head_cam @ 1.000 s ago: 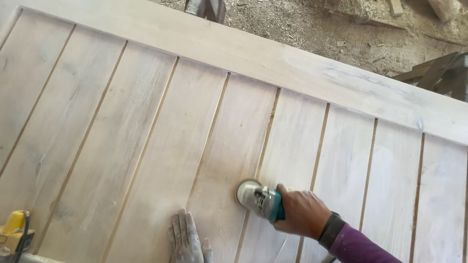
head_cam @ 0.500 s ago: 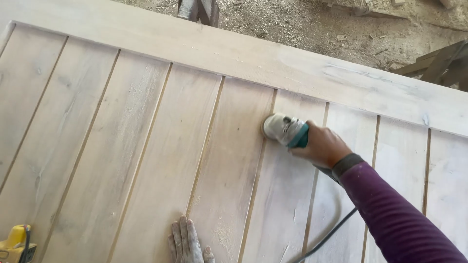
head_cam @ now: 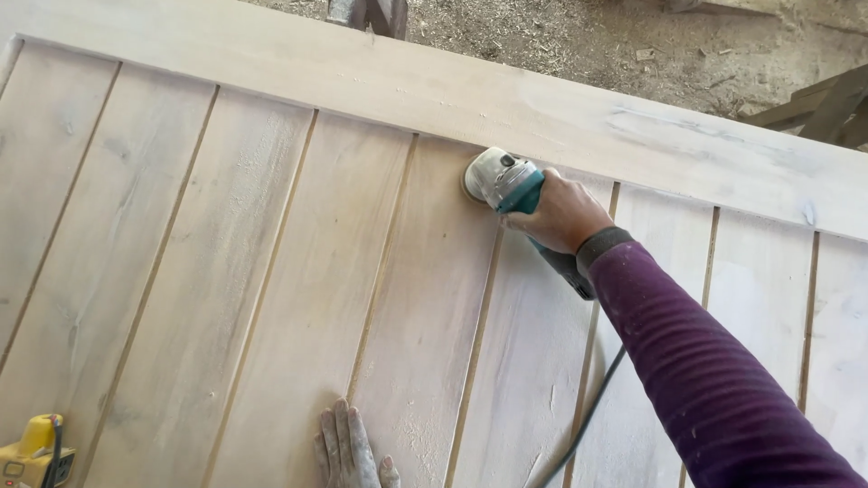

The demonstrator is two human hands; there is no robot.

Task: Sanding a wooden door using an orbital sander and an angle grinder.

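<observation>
My right hand (head_cam: 561, 215), in a purple sleeve, grips a teal and grey angle grinder (head_cam: 506, 183). Its dusty sanding disc presses on a pale wooden door panel (head_cam: 271, 271) made of grooved vertical boards, just below the door's wide top rail (head_cam: 452, 90). The grinder's dark cord (head_cam: 588, 416) trails down toward the lower edge of the view. My left hand (head_cam: 348, 449), dusted white, lies flat with fingers spread on the boards at the bottom middle, holding nothing.
A yellow tool (head_cam: 32, 452) sits at the bottom left corner on the door. Beyond the top rail is dirt ground with wood shavings (head_cam: 579, 41). Dark timber pieces (head_cam: 818, 104) lie at the upper right, and another dark object (head_cam: 366, 14) at the top middle.
My right hand has pushed the grinder up along the board, from near my left hand to the top rail. The left hand has stayed flat in place.
</observation>
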